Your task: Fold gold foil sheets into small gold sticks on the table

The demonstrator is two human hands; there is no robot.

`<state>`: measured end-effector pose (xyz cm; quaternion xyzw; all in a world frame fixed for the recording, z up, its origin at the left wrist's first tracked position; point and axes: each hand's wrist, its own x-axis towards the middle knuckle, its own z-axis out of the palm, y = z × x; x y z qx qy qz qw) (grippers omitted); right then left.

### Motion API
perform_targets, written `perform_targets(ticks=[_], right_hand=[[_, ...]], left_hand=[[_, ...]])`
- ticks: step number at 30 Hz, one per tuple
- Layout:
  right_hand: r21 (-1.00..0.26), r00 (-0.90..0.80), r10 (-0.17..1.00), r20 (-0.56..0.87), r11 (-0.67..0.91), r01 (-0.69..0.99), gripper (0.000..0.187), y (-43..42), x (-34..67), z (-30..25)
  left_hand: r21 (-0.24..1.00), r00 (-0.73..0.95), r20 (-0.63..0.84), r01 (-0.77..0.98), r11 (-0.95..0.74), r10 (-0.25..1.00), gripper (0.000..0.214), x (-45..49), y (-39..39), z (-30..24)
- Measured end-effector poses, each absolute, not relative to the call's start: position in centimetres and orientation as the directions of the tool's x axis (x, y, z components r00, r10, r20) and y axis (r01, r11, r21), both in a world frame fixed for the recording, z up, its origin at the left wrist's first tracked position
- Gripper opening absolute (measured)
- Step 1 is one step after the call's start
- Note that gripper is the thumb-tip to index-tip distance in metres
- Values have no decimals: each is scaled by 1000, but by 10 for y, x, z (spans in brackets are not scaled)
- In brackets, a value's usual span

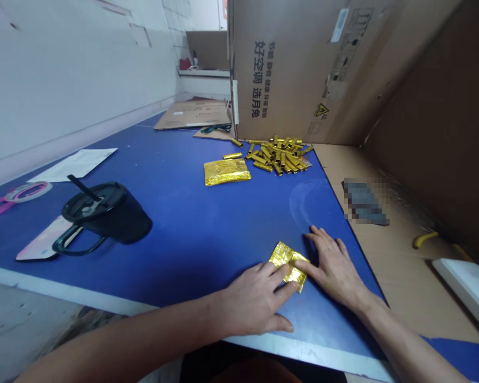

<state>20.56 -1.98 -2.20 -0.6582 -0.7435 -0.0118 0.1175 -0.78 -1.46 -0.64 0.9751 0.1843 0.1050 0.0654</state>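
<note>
- Both forearms are reaching in from the near edge of the blue desk (175, 213), the largest thing carrying everything in view.
- Rising at the far side of the desk is a big cardboard box (303, 69), with a heap of small rolled gold pieces (278, 156) lying just in front of it and a flat stack of gold foil sheets (226, 172) lying just left of that heap.
- Sitting well to the left of the hands is a black lidded cup (106, 213) with a straw, apart from the foil.
- Left hand (257, 303) is lying flat, its fingers close together and pressing down on the near left part of a single gold foil sheet (289, 264).
- Right hand (333, 263) is lying flat too, its fingers slightly spread, its thumb touching the sheet's right edge.
- Lying between the two hands, near the front right edge of the desk, the sheet is looking partly folded and creased.
- Judging by this, pressing evenly with both hands and keeping the edges lined up would be giving a clean crease; thin foil is likely tearing or wrinkling under a sliding push.
</note>
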Motion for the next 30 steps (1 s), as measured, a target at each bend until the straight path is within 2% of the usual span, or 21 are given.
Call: perform_targets(ticks=[3,5,9,17,23,30], right_hand=[[-127,-210,975,79,218,968,79,-24,207,-21],[-125,-240,970,37,243,962,82,-26,207,-20],[-158,-199,979,43,203,966,74,-24,209,-20],[-159,-20,986,168,47,986,66,-16,213,-29],[-164,-27,980,195,60,985,66,-19,207,-24],[-130,-193,974,118,208,970,70,-16,186,-9]], left_hand=[[148,908,191,350,-925,374,65,-8,-15,-8],[140,909,189,349,-926,371,65,-7,-14,-7],[151,918,162,340,-928,363,65,-7,-14,-3],[162,916,161,343,-925,368,64,-7,-14,-4],[163,911,163,354,-921,379,63,-6,-15,-4],[153,934,147,305,-940,327,60,-8,-15,0]])
